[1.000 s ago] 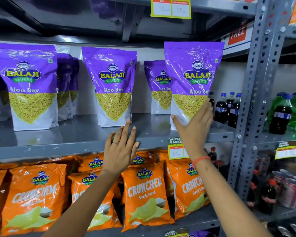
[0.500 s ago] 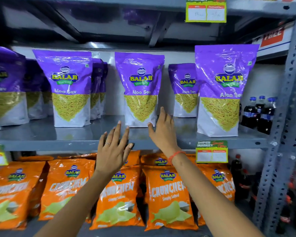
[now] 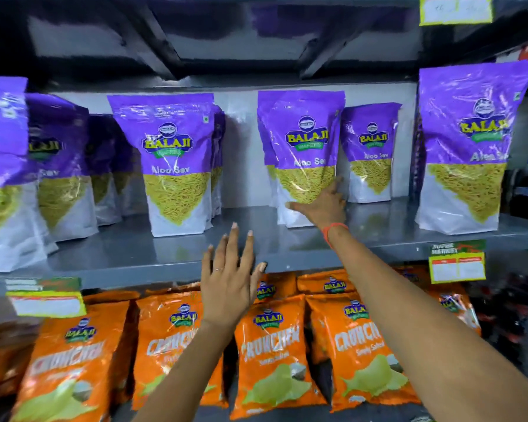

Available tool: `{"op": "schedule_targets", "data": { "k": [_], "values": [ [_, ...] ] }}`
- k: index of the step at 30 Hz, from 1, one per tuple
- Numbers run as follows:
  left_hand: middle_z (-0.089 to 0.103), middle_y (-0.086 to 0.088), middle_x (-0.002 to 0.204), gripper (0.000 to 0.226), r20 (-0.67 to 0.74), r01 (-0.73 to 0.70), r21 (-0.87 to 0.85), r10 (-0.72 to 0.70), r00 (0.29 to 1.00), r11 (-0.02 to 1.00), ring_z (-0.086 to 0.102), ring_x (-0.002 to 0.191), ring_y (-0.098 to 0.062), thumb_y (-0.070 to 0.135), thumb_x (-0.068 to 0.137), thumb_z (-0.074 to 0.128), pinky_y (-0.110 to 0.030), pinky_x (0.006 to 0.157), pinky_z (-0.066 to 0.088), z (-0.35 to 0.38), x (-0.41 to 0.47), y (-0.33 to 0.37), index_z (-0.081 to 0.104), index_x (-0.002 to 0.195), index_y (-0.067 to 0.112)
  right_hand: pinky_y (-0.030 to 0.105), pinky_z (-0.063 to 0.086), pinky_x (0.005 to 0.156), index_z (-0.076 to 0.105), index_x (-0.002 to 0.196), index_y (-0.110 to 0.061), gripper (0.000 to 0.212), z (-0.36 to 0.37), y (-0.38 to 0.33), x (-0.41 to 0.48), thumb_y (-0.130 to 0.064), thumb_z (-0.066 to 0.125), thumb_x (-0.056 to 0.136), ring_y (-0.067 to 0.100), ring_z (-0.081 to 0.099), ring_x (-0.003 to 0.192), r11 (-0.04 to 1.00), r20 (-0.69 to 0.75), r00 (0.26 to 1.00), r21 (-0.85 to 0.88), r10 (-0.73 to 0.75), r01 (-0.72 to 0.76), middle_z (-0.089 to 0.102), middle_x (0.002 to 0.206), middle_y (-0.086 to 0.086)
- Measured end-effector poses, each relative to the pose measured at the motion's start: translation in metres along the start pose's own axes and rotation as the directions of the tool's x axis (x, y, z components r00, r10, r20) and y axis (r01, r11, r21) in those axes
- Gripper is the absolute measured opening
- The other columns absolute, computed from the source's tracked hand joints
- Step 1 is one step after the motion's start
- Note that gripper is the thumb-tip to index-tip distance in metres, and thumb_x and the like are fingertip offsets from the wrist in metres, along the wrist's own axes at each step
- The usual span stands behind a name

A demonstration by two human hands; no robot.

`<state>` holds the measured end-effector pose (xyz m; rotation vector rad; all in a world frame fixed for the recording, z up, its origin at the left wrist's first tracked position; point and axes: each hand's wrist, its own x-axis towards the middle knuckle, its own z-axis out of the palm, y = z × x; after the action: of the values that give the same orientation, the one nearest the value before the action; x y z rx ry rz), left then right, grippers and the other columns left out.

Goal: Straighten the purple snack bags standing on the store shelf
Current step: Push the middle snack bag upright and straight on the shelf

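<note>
A grey metal store shelf (image 3: 134,254) runs across the middle of the frame, and purple Balaji Aloo Sev bags are seen standing upright along it. At the centre right, one Aloo Sev bag (image 3: 305,147) is gripped low on its front and right edge by the right hand (image 3: 320,205); the thumb is pressed across the yellow window and the fingers (image 3: 337,185) are wrapped around the bag's right side, so the hand is clamped on the bag. An orange band (image 3: 336,229) is worn on that wrist. A second bag is glimpsed just behind the gripped one, at its left edge.

A smaller-looking bag (image 3: 371,153) is set further back, just to the right of the gripped bag. Another bag (image 3: 467,147) stands at the front edge on the far right of the frame. At the centre left a bag (image 3: 177,166) stands upright with others lined behind it, and more purple bags (image 3: 9,178) are blurred at the far left.

The left hand (image 3: 229,284) is held in front of the shelf edge at lower centre, its fingers (image 3: 233,242) spread apart and touching nothing; a ring is worn on one finger.

Below, in the lower half of the frame, orange Crunchem chip bags (image 3: 275,354) are lined up on the lower shelf. Yellow-and-green price tags (image 3: 457,263) are clipped to the shelf edge at right and left.
</note>
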<state>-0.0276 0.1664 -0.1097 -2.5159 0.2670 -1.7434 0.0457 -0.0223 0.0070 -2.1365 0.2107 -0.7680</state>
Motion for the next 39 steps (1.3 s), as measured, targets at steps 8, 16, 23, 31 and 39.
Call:
{"op": "schedule_targets", "data": {
  "k": [8, 16, 23, 31, 39],
  "values": [
    [0.044, -0.016, 0.146, 0.051, -0.032, 0.0, -0.028, -0.001, 0.999, 1.0, 0.05, 0.123, -0.034, 0.043, 0.101, 0.03, -0.047, 0.103, 0.031, 0.004, -0.003, 0.003, 0.048, 0.138, 0.013, 0.055, 0.039, 0.105, -0.006, 0.149, -0.004, 0.137, -0.007, 0.002, -0.005, -0.05, 0.084, 0.057, 0.039, 0.047, 0.128, 0.999, -0.031, 0.998, -0.013, -0.051, 0.051, 0.041, 0.145, 0.024],
    [0.044, -0.017, 0.145, 0.051, -0.055, 0.011, -0.009, -0.012, 0.998, 1.0, 0.049, 0.123, -0.035, 0.042, 0.101, 0.029, -0.048, 0.103, 0.03, 0.006, -0.004, 0.004, 0.045, 0.139, 0.013, 0.056, 0.039, 0.105, 0.0, 0.15, -0.012, 0.136, -0.034, 0.018, -0.036, -0.062, 0.081, 0.052, 0.04, 0.047, 0.126, 0.993, -0.143, 0.983, -0.049, -0.111, 0.104, 0.048, 0.137, 0.025],
    [0.046, -0.018, 0.144, 0.05, -0.064, 0.014, 0.007, -0.013, 0.998, 1.0, 0.049, 0.122, -0.035, 0.042, 0.102, 0.028, -0.049, 0.102, 0.031, 0.005, -0.004, 0.004, 0.045, 0.139, 0.013, 0.059, 0.034, 0.108, 0.002, 0.151, -0.015, 0.135, -0.059, 0.022, -0.072, -0.067, 0.078, 0.051, 0.038, 0.044, 0.129, 0.986, -0.209, 0.964, -0.049, -0.164, 0.158, 0.047, 0.139, 0.023],
    [0.047, -0.017, 0.143, 0.051, -0.058, 0.007, 0.023, -0.006, 0.998, 1.0, 0.05, 0.121, -0.034, 0.042, 0.102, 0.027, -0.048, 0.104, 0.03, 0.005, -0.004, 0.004, 0.046, 0.139, 0.012, 0.061, 0.034, 0.106, 0.006, 0.15, -0.012, 0.134, -0.077, 0.022, -0.099, -0.066, 0.078, 0.052, 0.04, 0.044, 0.128, 0.984, -0.282, 0.942, -0.063, -0.18, 0.169, 0.047, 0.139, 0.022],
    [0.049, -0.017, 0.141, 0.05, -0.097, 0.039, 0.018, -0.037, 0.995, 0.999, 0.048, 0.118, -0.034, 0.043, 0.102, 0.03, -0.049, 0.102, 0.032, 0.004, 0.001, -0.004, 0.049, 0.136, 0.012, 0.061, 0.029, 0.111, 0.006, 0.15, -0.012, 0.132, -0.072, 0.011, -0.1, -0.073, 0.071, 0.053, 0.037, 0.035, 0.135, 0.971, -0.284, 0.929, -0.036, -0.236, 0.236, 0.038, 0.147, 0.017]
  ]
}}
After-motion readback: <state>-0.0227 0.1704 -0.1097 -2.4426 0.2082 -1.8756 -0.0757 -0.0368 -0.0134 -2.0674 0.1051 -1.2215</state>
